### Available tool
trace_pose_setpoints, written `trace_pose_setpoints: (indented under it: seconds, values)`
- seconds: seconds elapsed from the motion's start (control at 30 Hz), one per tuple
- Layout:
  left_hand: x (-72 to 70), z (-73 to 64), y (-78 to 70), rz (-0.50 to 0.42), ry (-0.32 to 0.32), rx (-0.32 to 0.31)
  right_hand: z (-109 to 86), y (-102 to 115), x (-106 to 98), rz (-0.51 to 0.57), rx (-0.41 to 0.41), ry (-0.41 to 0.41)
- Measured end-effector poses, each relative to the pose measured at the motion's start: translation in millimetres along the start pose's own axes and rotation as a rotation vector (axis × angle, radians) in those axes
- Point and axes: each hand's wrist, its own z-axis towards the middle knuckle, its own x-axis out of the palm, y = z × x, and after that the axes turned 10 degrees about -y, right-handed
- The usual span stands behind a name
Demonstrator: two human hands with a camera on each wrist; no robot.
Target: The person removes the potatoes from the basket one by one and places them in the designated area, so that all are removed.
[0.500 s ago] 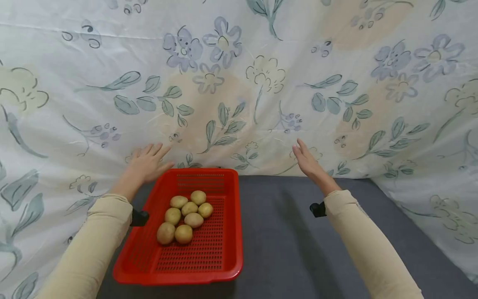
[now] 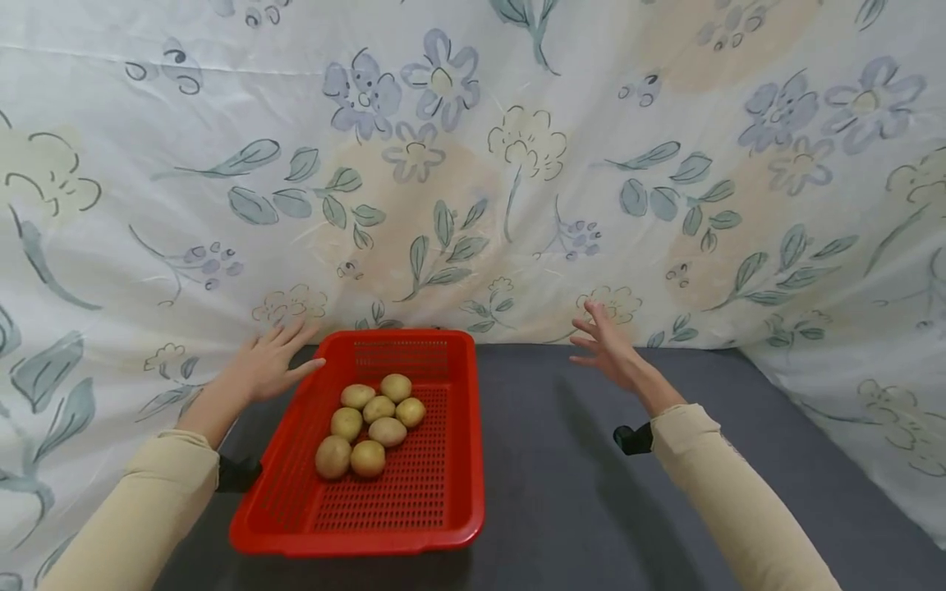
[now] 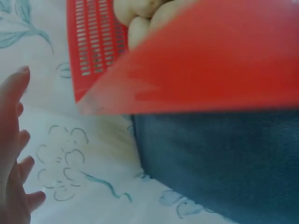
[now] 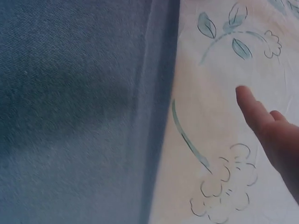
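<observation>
A red perforated plastic basket lies left of centre in the head view, with several potatoes grouped in its left and middle part. My left hand hovers by the basket's far left corner, fingers spread, holding nothing. In the left wrist view that hand shows at the left edge, apart from the basket's red wall. My right hand is raised over the right half of the table with fingers parted and nothing in it. The right wrist view shows part of this hand at the right edge.
The basket stands on a dark grey-blue cloth-covered table. A white floral fabric sheet hangs behind the table and along both sides. Black wrist straps with cameras sit at both sleeve cuffs.
My left hand has moved left and down, a little away from the basket. My right hand has lowered slightly and its fingers have spread apart. The potatoes keep their arrangement.
</observation>
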Motion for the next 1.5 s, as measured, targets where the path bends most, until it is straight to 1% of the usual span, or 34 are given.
trace_pose_setpoints:
  seconds: [0.13, 0.3, 0.4, 0.47, 0.6, 0.7, 0.73, 0.83, 0.93, 0.97, 1.03, 1.13, 1.2, 1.23, 1.27, 1.3, 1.37, 1.43, 1.47, 1.5]
  values:
    - [3.3, -11.9, 2.2, -0.038, 0.015, -0.009, -4.8, -6.9, 4.3, 0.083, 0.030, 0.040]
    - [5.3, -26.5, 6.9, -0.065, 0.013, 0.018, -7.3, -17.2, 5.5, 0.146, 0.059, 0.078]
    - [7.4, -37.8, 7.9, -0.123, 0.025, 0.030, -7.7, -22.6, 7.4, 0.152, 0.068, 0.099]
    - [10.5, -45.8, 8.4, -0.170, 0.038, 0.024, -8.0, -25.2, 9.3, 0.156, 0.077, 0.102]
    - [21.7, -59.7, 13.4, -0.308, 0.058, -0.001, -8.3, -29.3, 15.8, 0.202, 0.110, 0.095]
    - [27.9, -68.5, 15.9, -0.447, 0.070, -0.016, -8.5, -31.0, 21.5, 0.224, 0.128, 0.103]
    - [29.1, -70.9, 15.8, -0.479, 0.076, -0.023, -8.3, -31.6, 23.0, 0.225, 0.128, 0.112]
    - [30.7, -76.0, 11.7, -0.562, 0.113, -0.050, -7.4, -31.8, 28.3, 0.225, 0.131, 0.135]
    - [34.3, -77.8, 8.0, -0.622, 0.151, -0.089, -6.3, -31.8, 34.3, 0.246, 0.142, 0.149]
    - [36.0, -78.2, 7.6, -0.648, 0.155, -0.097, -5.9, -31.7, 36.7, 0.254, 0.148, 0.149]
    - [39.6, -78.9, 7.3, -0.707, 0.146, -0.097, -5.2, -31.2, 41.1, 0.269, 0.161, 0.152]
    - [46.4, -81.6, 8.0, -0.859, 0.107, -0.089, -4.4, -29.0, 47.3, 0.294, 0.181, 0.155]
    - [51.0, -85.8, 7.9, -0.958, 0.087, -0.088, -3.7, -26.8, 52.0, 0.312, 0.193, 0.162]
    - [52.7, -88.5, 7.6, -1.008, 0.085, -0.099, -3.3, -25.3, 54.5, 0.323, 0.197, 0.167]
    - [54.3, -91.4, 6.9, -1.054, 0.084, -0.126, -2.8, -23.8, 57.0, 0.333, 0.198, 0.172]
    - [55.6, -94.3, 6.2, -1.081, 0.081, -0.147, -2.2, -22.1, 59.6, 0.342, 0.198, 0.179]
    - [56.6, -99.7, 3.7, -1.119, 0.080, -0.197, -0.6, -18.7, 64.7, 0.352, 0.192, 0.191]
    - [57.6, -103.5, 1.3, -1.156, 0.080, -0.236, 0.8, -14.5, 70.1, 0.352, 0.189, 0.191]
    - [58.1, -104.6, 0.2, -1.169, 0.078, -0.249, 1.7, -12.3, 73.0, 0.344, 0.189, 0.189]
    - [58.6, -105.5, -0.9, -1.182, 0.079, -0.247, 2.4, -10.0, 75.8, 0.331, 0.187, 0.187]
